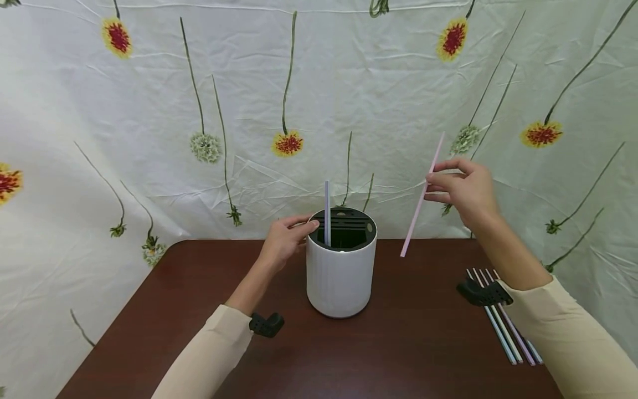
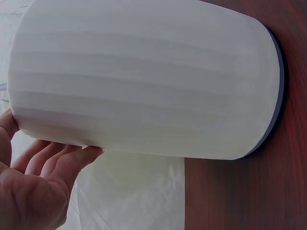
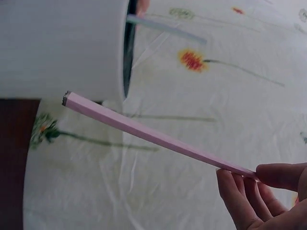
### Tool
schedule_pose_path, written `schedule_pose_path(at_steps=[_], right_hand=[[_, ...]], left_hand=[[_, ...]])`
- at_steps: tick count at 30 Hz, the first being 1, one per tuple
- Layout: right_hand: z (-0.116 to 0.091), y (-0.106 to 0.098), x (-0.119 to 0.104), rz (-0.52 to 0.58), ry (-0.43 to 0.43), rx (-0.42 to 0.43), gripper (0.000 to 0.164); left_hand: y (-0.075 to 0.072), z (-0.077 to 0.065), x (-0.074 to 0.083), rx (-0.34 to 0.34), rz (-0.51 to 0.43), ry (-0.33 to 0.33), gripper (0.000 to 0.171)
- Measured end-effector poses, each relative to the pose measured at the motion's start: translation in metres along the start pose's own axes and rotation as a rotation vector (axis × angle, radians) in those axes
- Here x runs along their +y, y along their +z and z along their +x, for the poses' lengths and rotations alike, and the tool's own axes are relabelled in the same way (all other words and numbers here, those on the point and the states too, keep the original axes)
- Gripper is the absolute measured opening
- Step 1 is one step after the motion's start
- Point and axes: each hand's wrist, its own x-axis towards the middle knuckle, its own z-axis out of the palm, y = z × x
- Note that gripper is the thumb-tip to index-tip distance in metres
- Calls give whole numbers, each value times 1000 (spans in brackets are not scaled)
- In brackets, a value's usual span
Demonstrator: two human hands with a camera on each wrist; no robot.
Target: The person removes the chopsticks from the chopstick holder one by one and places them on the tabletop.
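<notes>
A white cylindrical utensil holder (image 1: 341, 277) with a black slotted top stands upright on the table. My left hand (image 1: 288, 238) grips its upper left side, thumb at the rim and the other fingers against the outer wall, as the left wrist view also shows. A pale lilac chopstick (image 1: 327, 213) stands in the holder, its lower part hidden inside. To the right of the holder, in the air, my right hand (image 1: 463, 191) pinches a pink chopstick (image 3: 144, 135) near its thinner upper end. The thicker, dark-tipped end slants down toward the holder, apart from it.
Several pastel chopsticks (image 1: 505, 327) lie side by side at the table's right, partly hidden under the right forearm. The dark brown table (image 1: 413, 338) meets a white flower-printed cloth (image 1: 249, 183) behind it. Black straps (image 1: 266, 325) sit on both wrists.
</notes>
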Motion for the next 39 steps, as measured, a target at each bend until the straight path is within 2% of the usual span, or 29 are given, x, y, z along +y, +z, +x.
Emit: schedule_pose_path(at_steps=[4,13,18,29,39], right_hand=[[-1,-27,17,-74,54,13,15],[-8,-74,58,-416,178,48,28],[-16,-97,78,-521,216,37,38],[-30,-139,127,-636,341,-38,36],[-33,-157,165,-698,460,-119,30]], left_hand=[[-1,2,-1,-1,7,-2,47],[-3,8,-2,-12,9,-3,47],[-4,11,-2,-16,12,-7,48],[-9,19,-5,-24,21,3,48],[-8,26,-6,-31,5,-8,47]])
